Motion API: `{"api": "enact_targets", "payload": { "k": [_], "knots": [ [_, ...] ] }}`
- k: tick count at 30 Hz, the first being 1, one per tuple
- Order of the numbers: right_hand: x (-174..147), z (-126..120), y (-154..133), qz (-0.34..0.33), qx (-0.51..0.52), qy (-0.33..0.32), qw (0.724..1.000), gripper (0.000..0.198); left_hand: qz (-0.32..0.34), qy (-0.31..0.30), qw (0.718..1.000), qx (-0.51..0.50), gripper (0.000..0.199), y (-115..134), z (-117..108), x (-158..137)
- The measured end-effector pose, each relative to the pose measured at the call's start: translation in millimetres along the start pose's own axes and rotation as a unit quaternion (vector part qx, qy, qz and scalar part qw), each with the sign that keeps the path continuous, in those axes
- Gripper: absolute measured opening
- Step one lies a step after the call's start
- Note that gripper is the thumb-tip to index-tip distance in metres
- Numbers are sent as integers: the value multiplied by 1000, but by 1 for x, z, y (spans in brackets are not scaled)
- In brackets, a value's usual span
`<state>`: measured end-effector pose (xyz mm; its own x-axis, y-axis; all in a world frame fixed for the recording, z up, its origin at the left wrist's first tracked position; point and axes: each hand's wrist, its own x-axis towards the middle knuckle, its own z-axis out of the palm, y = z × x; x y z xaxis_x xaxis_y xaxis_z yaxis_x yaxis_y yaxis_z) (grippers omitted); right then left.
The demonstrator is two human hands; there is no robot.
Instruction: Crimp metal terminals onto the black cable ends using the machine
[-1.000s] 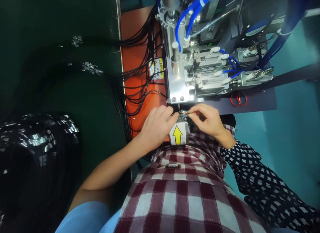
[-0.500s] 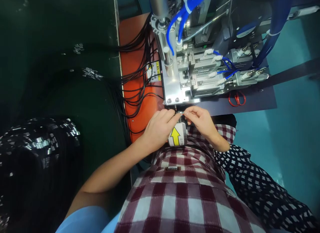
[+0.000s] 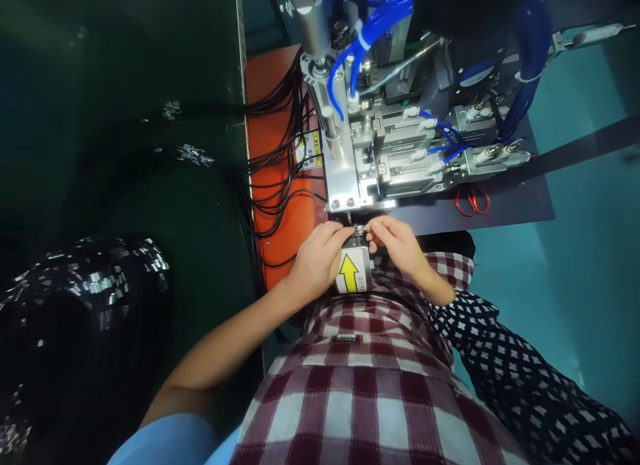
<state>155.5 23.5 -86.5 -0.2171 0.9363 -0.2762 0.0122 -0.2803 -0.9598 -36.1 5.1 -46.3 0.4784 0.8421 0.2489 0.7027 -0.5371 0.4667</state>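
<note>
Pinches thin wires (image 3: 361, 229) at their right end, with thumb and forefinger of the right hand (image 3: 400, 244) pressed together. Curls the left hand (image 3: 316, 262), back upward, at the wires' left end; cannot tell whether gripping there, with most fingertips hidden. Runs the wires' long axis crosswise, straight from one hand to the other, with the right fingertips on them and the left thumb touching or just beside, too small to tell. Stands a block with a yellow arrow (image 3: 350, 273) just bodyward of that gap, next to checked clothing (image 3: 345, 385). Comes up against a machine's metal plate (image 3: 343, 185) just beyond the fingertips, leaving little room forward. Spreads an orange base (image 3: 283, 242) outside the left hand, crossed by black cables (image 3: 296, 95) farther ahead. Opens widest past the right hand, over a dark board (image 3: 520, 205) bearing red scissor handles (image 3: 472, 200), then teal floor (image 3: 560, 278). Shows blue hoses (image 3: 387, 22) far ahead, and a dark table (image 3: 195, 205) well left of the left hand.
</note>
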Motion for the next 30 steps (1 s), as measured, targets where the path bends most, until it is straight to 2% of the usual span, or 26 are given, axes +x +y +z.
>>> {"api": "enact_targets", "payload": {
  "k": [5, 13, 17, 24, 30],
  "knots": [
    [0, 10, -1, -7, -34, 45, 998, 31, -19, -14, 1000, 16, 30, 3, 0, -1],
    [1, 23, 1, 45, 119, 72, 989, 30, -11, -40, 997, 64, 32, 4, 3, -2],
    [1, 20, 1, 83, 155, 39, 984, 33, -10, -16, 999, 47, 32, 1, 5, -2],
    [1, 21, 2, 36, 90, 60, 993, 38, -20, -46, 996, 77, 35, 6, 5, 1],
    [4, 24, 7, 39, 139, 64, 988, 32, -37, -52, 993, 97, 33, 10, 8, 4]
  ]
}}
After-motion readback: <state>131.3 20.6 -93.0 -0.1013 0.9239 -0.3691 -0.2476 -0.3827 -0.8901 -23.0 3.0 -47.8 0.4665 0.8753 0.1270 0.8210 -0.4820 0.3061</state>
